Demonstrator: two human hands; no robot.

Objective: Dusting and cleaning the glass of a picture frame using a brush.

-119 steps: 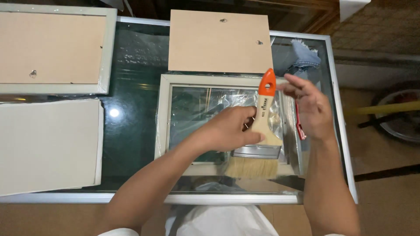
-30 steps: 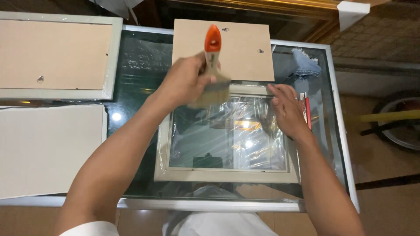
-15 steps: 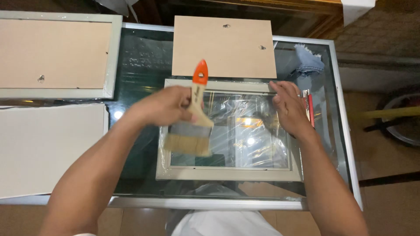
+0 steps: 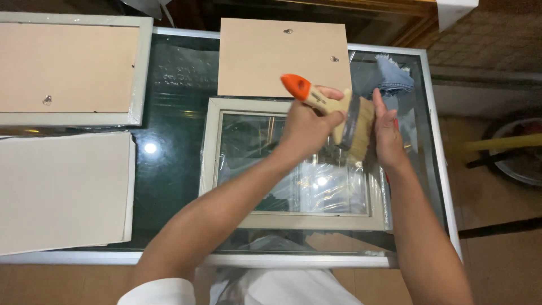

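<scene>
Glass-topped table (image 4: 169, 169) fills the view, with a backing board (image 4: 282, 56) lying at its far edge and a pale picture frame (image 4: 210, 152) lying flat in the middle, its pane under crinkled clear film. Judging by this, the frame is apart and the dusting is under way, with reassembly left. Left hand (image 4: 307, 127) grips a wide brush (image 4: 339, 116) over the frame's right side; right hand (image 4: 387, 133) rests open and flat on the frame's right edge.

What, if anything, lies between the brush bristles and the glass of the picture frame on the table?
Nothing visible does. The left hand holds the paintbrush with its bristles over the picture frame's right side; the right hand rests beside them on the frame edge, not under them.
</scene>
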